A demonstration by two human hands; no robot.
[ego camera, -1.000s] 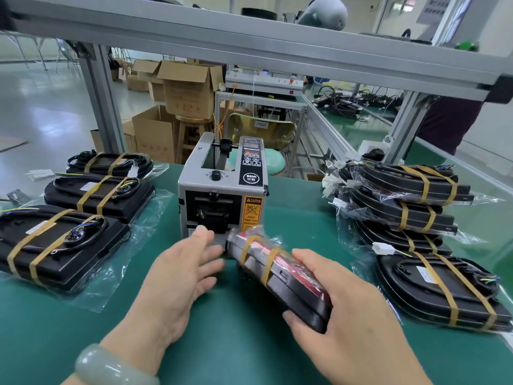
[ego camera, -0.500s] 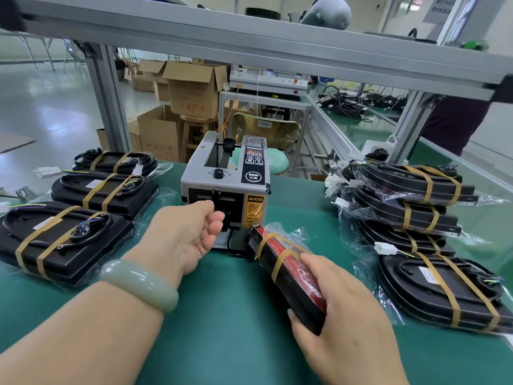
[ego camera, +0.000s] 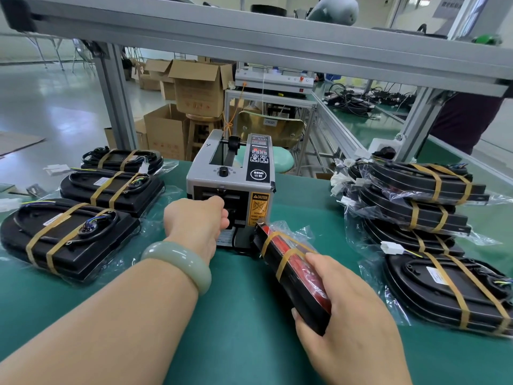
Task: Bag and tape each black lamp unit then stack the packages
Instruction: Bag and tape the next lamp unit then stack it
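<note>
At center, the left hand (ego camera: 198,220) is at the tape dispenser (ego camera: 230,187) outlet (fingers hidden, grip unclear); the right hand (ego camera: 347,309) grips the bagged lamp unit (ego camera: 302,276).

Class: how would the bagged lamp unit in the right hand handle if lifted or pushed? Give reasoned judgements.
The lamp unit is probably rigid: its black housing keeps a straight edge in the right hand. The clear bag looks slick, so it may slide. Standing on edge, it would likely tip.
</note>
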